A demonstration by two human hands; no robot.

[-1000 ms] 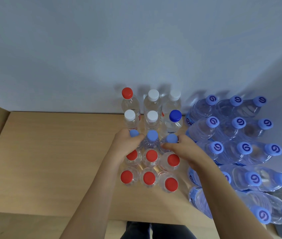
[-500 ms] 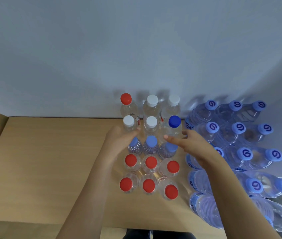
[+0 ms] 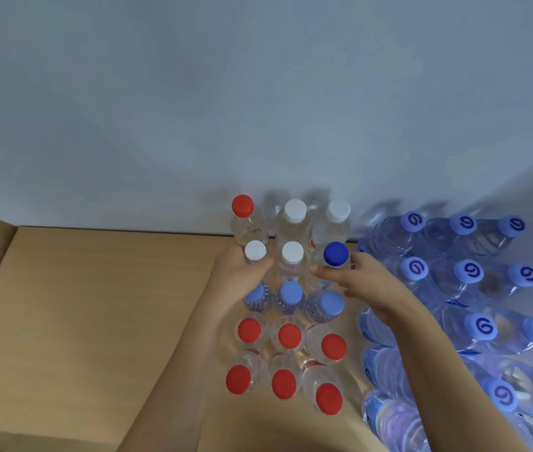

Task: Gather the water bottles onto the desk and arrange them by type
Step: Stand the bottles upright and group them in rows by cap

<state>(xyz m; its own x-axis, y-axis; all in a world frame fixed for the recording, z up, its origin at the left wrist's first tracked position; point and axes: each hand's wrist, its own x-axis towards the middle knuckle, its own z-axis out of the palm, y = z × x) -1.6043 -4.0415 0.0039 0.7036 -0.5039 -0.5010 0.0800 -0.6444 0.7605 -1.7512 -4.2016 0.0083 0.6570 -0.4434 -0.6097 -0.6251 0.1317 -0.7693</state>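
Counter (image 3: 95,321): seven red caps, four white, three pale-blue, one dark-blue (image 3: 335,253). Left hand (image 3: 242,275) fingers grasp a white-cap bottle (image 3: 255,251); right hand (image 3: 366,282) fingers extended, released.

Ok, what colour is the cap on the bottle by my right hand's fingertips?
Dark blue: the cap is the only one of that shade, seen in the head view.

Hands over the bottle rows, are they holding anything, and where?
The left hand grips the white-capped bottle just below its cap. The right hand touches the dark-blue-capped bottle at its neck.
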